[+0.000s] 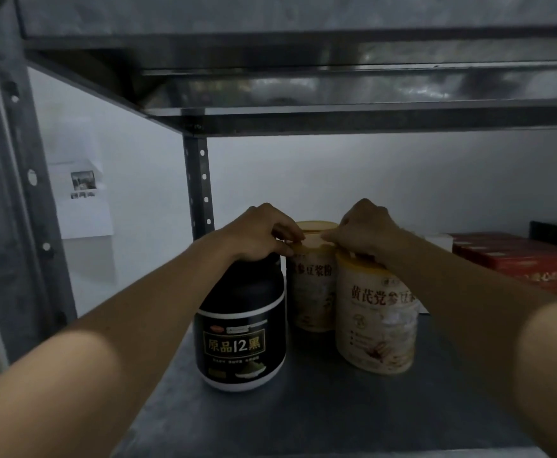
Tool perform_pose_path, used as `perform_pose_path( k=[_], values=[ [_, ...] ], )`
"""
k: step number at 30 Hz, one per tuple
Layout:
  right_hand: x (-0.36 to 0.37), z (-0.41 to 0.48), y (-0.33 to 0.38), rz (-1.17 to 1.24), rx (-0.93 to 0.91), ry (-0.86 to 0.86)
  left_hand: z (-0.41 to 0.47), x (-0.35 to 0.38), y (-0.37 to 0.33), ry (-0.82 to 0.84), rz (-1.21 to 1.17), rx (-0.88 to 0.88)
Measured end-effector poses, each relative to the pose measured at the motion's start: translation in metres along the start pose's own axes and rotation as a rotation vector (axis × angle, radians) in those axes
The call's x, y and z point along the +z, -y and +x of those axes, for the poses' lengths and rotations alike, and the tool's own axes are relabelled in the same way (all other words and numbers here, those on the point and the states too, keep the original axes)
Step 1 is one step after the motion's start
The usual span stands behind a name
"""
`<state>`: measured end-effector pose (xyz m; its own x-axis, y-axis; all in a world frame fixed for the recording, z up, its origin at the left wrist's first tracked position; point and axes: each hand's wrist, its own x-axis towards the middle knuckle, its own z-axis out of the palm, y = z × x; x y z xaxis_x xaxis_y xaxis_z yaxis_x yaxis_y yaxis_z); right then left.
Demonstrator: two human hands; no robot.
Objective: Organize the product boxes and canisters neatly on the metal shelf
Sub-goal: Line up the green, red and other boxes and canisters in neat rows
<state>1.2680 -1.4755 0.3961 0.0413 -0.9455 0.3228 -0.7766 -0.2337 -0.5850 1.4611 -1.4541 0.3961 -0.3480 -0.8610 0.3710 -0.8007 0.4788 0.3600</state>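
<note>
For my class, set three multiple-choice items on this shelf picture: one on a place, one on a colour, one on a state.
1. Where do the red boxes lie?
A) at the right of the shelf
B) on the shelf above
C) in front of the canisters

2. What colour is the front-left canister?
A) red
B) black
C) blue

3. What are the left grip and right grip doing?
A) hanging idle
B) lifting a red box
C) meeting on the yellow lid of a cream canister

Key:
1 A: the boxes sit beyond the canisters, at the right edge.
2 B: its body is black with a gold label.
3 C: fingertips of both touch that lid's rim.
</note>
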Motion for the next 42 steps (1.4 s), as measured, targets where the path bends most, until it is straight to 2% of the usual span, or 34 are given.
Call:
perform_pose_path(
  k=[3, 8, 13, 22, 29, 34, 42],
  values=[
    [-0.002, -0.007, 0.006, 0.09, 0.052, 0.077, 0.0, 0.001, -0.002, -0.02, 0.018, 0.005],
    [-0.002, -0.005, 0.008, 0.054, 0.061, 0.163, -0.002, 0.0, -0.002, -0.01, 0.092, -0.041],
    [0.0, 0.002, 0.002, 0.041, 0.025, 0.109, -0.002, 0.0, -0.002, 0.053, 0.097, -0.075],
    [-0.002, 0.002, -0.001, -0.025, 0.042, 0.044, -0.002, 0.0, -0.002, 0.07, 0.065, -0.091],
    [0.0, -0.006, 0.007, -0.094, 0.028, 0.124, 0.001, 0.0, 0.001, 0.096, 0.034, -0.12],
    [-0.004, -0.006, 0.008, -0.037, -0.029, 0.165, 0.0, 0.0, 0.0, 0.101, 0.048, -0.123],
    [0.004, 0.005, 0.003, 0.003, 0.039, 0.183, 0.001, 0.001, -0.001, 0.145, 0.062, -0.123]
  ],
)
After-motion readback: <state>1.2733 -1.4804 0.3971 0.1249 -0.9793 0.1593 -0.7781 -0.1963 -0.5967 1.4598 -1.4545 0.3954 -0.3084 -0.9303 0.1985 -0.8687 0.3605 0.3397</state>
